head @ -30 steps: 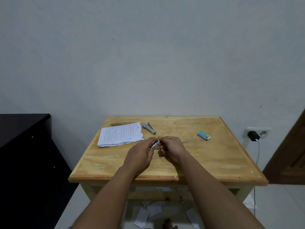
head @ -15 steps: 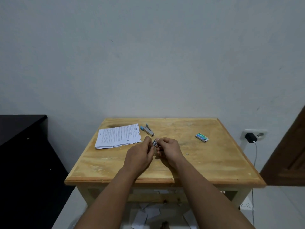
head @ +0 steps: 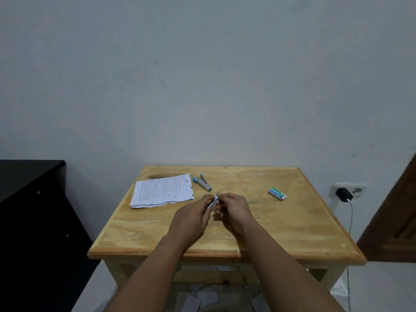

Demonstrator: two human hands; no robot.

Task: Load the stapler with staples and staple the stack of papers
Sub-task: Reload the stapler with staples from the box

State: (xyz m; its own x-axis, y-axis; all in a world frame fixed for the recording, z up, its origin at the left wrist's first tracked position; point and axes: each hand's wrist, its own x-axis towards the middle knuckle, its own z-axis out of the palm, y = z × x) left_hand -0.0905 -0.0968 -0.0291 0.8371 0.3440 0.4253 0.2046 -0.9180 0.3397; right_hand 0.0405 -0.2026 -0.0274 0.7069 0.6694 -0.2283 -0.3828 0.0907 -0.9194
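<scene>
A stack of printed papers (head: pixel 162 193) lies at the back left of the wooden table (head: pixel 292 226). Just right of it lies the blue and grey stapler (head: pixel 202 183), its top lifted open. A small green and white staple box (head: pixel 277 194) sits at the back right. Over the table's middle both hands meet around a short shiny strip of staples (head: pixel 212 202). My left hand (head: pixel 190 220) grips its near end, and my right hand (head: pixel 235 210) pinches its far end with thumb and fingertips. The strip is held just short of the stapler's tip.
A dark cabinet (head: pixel 31 199) stands to the left of the table. On the wall at the right a black charger (head: pixel 343 194) sits in a socket, its cable hanging down. A brown door (head: pixel 396 217) is at the far right. Paper scraps (head: pixel 202 298) lie on the floor under the table.
Both hands stay together over the table's middle, working the shiny strip between the fingertips. Papers, stapler and box have not moved.
</scene>
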